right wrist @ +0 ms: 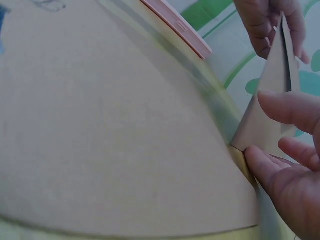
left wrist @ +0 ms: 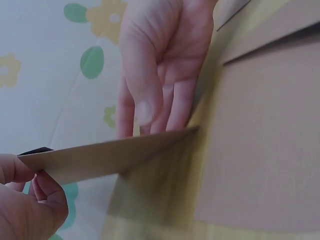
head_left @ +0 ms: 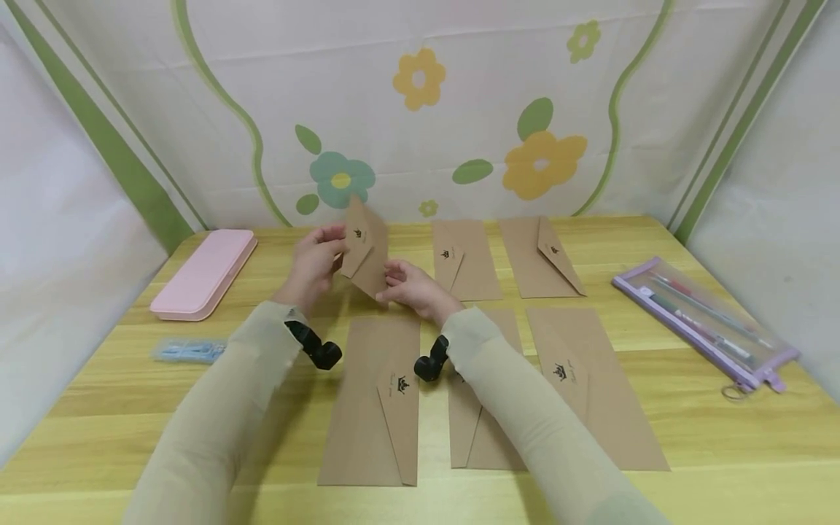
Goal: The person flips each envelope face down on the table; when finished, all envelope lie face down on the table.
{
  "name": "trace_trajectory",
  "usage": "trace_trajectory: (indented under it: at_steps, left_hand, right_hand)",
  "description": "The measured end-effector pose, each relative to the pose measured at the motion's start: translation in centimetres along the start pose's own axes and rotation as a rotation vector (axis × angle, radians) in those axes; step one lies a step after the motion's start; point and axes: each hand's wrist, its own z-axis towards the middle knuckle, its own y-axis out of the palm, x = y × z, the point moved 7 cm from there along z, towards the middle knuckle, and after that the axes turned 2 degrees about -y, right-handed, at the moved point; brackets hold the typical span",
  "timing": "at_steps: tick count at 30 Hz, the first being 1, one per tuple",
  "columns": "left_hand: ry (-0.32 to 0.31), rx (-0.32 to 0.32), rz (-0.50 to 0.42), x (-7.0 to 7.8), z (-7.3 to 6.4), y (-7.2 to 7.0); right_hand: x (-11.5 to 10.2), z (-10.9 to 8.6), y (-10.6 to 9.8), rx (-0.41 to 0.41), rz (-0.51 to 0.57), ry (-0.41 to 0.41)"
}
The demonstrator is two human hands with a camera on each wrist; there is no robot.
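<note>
A brown paper envelope (head_left: 372, 271) stands tilted above the far left of the table, with a small dark crown print on its flap. My left hand (head_left: 316, 261) pinches its left edge; the left wrist view shows this hand (left wrist: 32, 207) with thumb and finger on one end of the envelope (left wrist: 100, 157). At the lower right edge is my right hand (head_left: 418, 289), touching it with fairly straight fingers. The right wrist view has the right thumb and fingers (right wrist: 290, 165) spread about the lower corner of the envelope (right wrist: 267, 110).
Several more brown envelopes lie flat in two rows, including one front left (head_left: 367, 408) and one back right (head_left: 534, 266). On the left are a pink case (head_left: 203, 273) and a blue item in clear wrapping (head_left: 190, 351). A purple-edged clear pencil pouch (head_left: 709, 321) lies right.
</note>
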Motion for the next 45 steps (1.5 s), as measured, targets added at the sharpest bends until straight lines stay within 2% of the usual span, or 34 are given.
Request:
trace_trajectory:
  at_steps: [7,11,21,26,30,37,45]
  left_hand:
    - [0.049,-0.033,0.054,0.7,-0.3,2.1]
    - [0.057,-0.031,0.094,1.1,-0.4,3.0]
    - [0.052,-0.031,0.151,1.5,-0.5,4.5]
    - [0.057,-0.019,0.184,1.5,-0.4,4.4]
    - [0.064,0.007,0.202,1.6,-0.3,4.0]
    - [0.076,0.028,0.207,1.8,-0.6,4.0]
    - [0.065,0.04,0.227,1.6,-0.6,4.0]
  right_hand:
    - [0.3,0.0,-0.1,-0.002,0.024,-0.024]
    - [0.4,-0.1,-0.2,-0.005,0.026,-0.027]
    - [0.2,-0.2,-0.3,-0.033,0.049,-0.043]
    - [0.2,-0.3,-0.2,-0.021,0.074,-0.031]
    - [-0.4,-0.9,-0.2,0.057,0.066,-0.06]
    - [-3.1,-3.0,0.5,0.238,-0.14,-0.231]
    - [-3.4,-3.3,1.5,0.36,-0.265,-0.303]
